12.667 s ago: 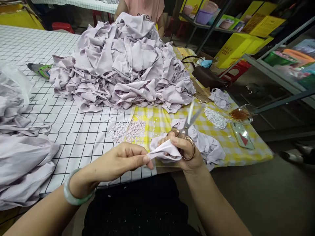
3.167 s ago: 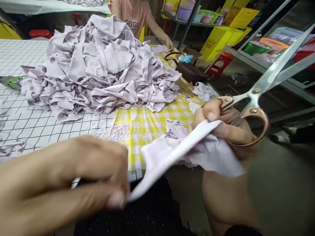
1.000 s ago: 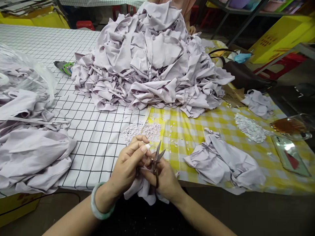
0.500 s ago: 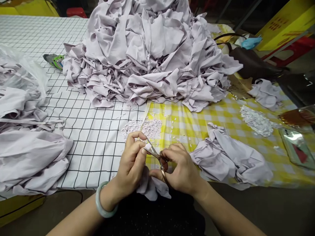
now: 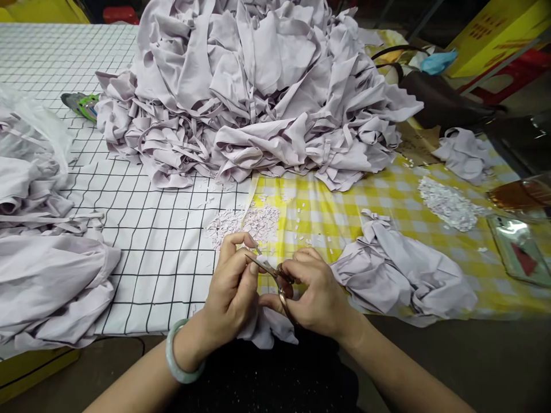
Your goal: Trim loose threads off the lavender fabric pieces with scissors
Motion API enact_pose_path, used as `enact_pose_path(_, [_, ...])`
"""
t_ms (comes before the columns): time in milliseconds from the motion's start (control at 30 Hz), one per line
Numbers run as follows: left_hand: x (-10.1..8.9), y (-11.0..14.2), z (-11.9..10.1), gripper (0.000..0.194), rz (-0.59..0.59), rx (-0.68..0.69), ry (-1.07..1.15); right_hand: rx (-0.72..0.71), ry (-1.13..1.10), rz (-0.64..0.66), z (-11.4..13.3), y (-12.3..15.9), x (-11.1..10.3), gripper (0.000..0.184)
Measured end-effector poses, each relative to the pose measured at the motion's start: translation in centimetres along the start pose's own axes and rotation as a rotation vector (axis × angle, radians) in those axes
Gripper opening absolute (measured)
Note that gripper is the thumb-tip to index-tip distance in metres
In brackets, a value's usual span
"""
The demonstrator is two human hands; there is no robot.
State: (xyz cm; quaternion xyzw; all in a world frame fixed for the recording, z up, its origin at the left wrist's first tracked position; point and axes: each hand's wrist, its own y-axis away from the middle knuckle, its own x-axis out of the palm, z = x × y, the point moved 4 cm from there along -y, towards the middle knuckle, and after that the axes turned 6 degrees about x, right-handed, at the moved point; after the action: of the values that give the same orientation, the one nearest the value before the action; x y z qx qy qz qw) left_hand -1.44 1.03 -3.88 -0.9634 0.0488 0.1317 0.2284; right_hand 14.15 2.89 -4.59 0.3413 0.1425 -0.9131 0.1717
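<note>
Clock: centred on the hands, with 12 o'clock pointing away from the wearer.
Left hand: the left hand [image 5: 235, 284] is closed in a narrow pinch, thumb against bent forefinger, on a pale lilac, soft cloth piece [image 5: 269, 330]; probably this keeps its small white tip steady and exposed.
Right hand: the right hand [image 5: 316, 287] grips the slim metal scissors with copper-coloured ring handles [image 5: 283, 292], blades angled toward 11 o'clock, likely so they meet the pinched tip side-on.
Blades: they lie at the white tip, close to the left fingers; whether they have cut through cannot be told.
Cloth piece: between the hands, its loose part drooping toward 6 o'clock over the dark lap, apparently to keep slack away from the blades.
Clippings: a scatter of tiny pale flat snippets [image 5: 262, 222] at 12 o'clock, just beyond the left hand, perhaps because offcuts are dropped within short reach.
Big heap: a tall, crumpled lilac fabric mound [image 5: 267, 97] farther out at 12 o'clock on the surface [image 5: 150, 287].
Side stacks: a loose lilac fabric bundle [image 5: 51, 287] at 9 o'clock and a smaller lilac fabric pile [image 5: 404, 275] at 3 o'clock, seemingly set aside to leave working room between.
</note>
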Motion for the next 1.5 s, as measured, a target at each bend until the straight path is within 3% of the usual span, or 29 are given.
enact_pose_path(300, [0.5, -0.5, -0.2, 0.024, 0.049, 0.030, -0.026, 0.014, 0.026, -0.044, -0.5, 0.2, -0.5, 0.051])
enact_pose_path(500, [1.5, -0.8, 1.0, 0.021, 0.081, 0.012, 0.030, 0.082, 0.065, -0.067, -2.1, 0.9, -0.5, 0.056])
enact_pose_path(600, [1.9, -0.6, 1.6, 0.021, 0.088, -0.006, 0.035, 0.212, -0.024, -0.062, -3.8, 1.1, -0.3, 0.060])
enact_pose_path(700, [1.2, -0.4, 1.4, 0.021, 0.066, -0.079, 0.069, 0.415, -0.278, -0.051, -5.4, 1.2, -0.5, 0.055])
enact_pose_path(800, [-1.6, -0.1, 0.4, 0.024, 0.020, -0.219, 0.192, 0.385, -0.456, -0.032, -5.2, 1.4, -1.0, 0.050])
enact_pose_path(900, [-6.9, -0.1, 0.1, 0.024, -0.165, -0.304, 0.287, 0.268, -0.378, 0.100, -3.9, 2.2, -0.5, 0.048])
enact_pose_path(967, [-10.8, 0.0, 1.2, 0.025, -0.311, -0.298, 0.245, 0.165, -0.274, 0.205, -3.1, 3.1, 0.4, 0.042])
enact_pose_path(1067, [-15.2, 0.5, 4.4, 0.027, -0.366, -0.340, -0.119, -0.061, -0.167, 0.264, -2.6, 4.6, 2.0, 0.027])
enact_pose_path(1167, [-16.8, 1.8, 6.3, 0.015, -0.395, -0.380, -0.495, -0.154, -0.112, 0.236, -2.9, 5.5, 2.9, 0.022])
enact_pose_path(1267, [-15.7, 3.9, 3.8, 0.018, -0.446, -0.244, -0.692, -0.177, -0.125, 0.190, -2.7, 6.1, 2.9, 0.019])
enact_pose_path(1333, [-13.8, 6.0, 0.9, 0.012, -0.328, -0.157, -0.738, -0.126, -0.179, 0.148, -2.2, 6.5, 2.7, 0.020])
enact_pose_path(1367, [-12.6, 7.3, -0.3, 0.018, -0.231, -0.165, -0.717, -0.069, -0.216, 0.124, -1.9, 6.6, 2.7, 0.021])
enact_pose_path(1433, [-10.6, 10.2, -1.6, 0.038, -0.045, -0.312, -0.654, 0.060, -0.294, 0.079, -1.4, 6.6, 3.1, 0.022])
enact_pose_path(1500, [-9.0, 13.3, -1.4, 0.049, 0.069, -0.557, -0.666, 0.150, -0.374, 0.063, -0.7, 6.3, 4.1, 0.022])
